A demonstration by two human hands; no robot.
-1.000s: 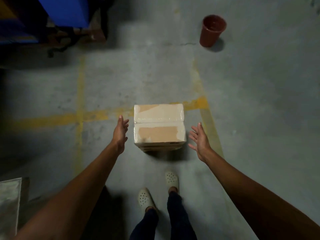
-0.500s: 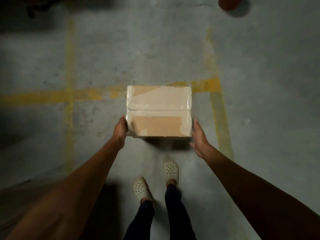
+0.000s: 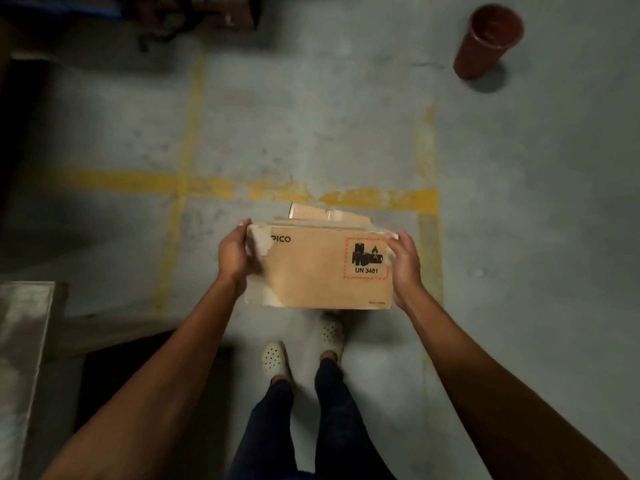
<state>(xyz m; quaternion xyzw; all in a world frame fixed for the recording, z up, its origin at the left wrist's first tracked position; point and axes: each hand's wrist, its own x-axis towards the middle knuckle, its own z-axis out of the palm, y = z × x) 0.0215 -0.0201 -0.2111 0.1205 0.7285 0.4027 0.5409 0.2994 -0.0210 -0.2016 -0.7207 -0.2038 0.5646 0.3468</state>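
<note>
At the far left edge lies a pale, shiny slab (image 3: 20, 341). The light is too dim to tell what it is. Beside it the grey concrete floor (image 3: 536, 202) carries worn yellow lines (image 3: 194, 183) that cross one another.

The left hand (image 3: 235, 261) grips the left end of a cardboard box (image 3: 322, 271). Its fingers (image 3: 245, 223) curl over the far left corner, held close together, and the palm lies flat against the short end.

The box is held in the air in front of the person, above the floor and just above the shoes (image 3: 275, 358), between the two hands. Its long axis runs left to right, from one palm to the other. It is tipped so that a broad brown side faces up toward the camera. The print on that side reads upright, so its top edge points away from the person and its bottom edge points toward the legs. "PICO" stands near the left end, where glossy tape covers the corner. A red-dashed battery label (image 3: 367, 259) marked "UN 3481" sits near the right end. A loose flap (image 3: 311, 213) sticks out beyond the far edge.

The right hand (image 3: 405, 268) clasps the right end. Its thumb lies along the top right corner, and the other fingers wrap round the end, mostly hidden behind the box.

Well apart, at the upper right, a reddish-brown pot (image 3: 488, 41) stands upright on the floor.
</note>
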